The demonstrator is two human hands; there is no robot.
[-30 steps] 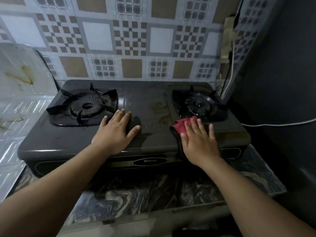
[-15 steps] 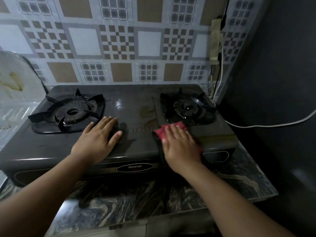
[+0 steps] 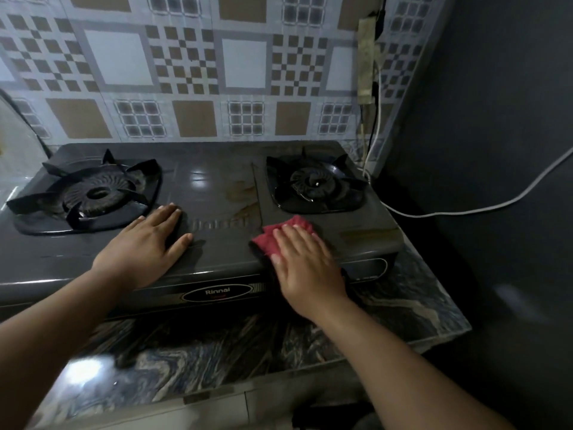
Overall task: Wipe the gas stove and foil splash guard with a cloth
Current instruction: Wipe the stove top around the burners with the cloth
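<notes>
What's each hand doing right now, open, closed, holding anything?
Left hand: open, flat on the stove, holding nothing.
Right hand: open, fingers straight, pressing the red cloth onto the stove.

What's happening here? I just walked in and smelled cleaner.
A person is wiping a two-burner gas stove. The right hand presses a red cloth flat on the stove top in front of the right burner. The left hand rests flat near the left burner. Brownish stains remain between the burners.
</notes>
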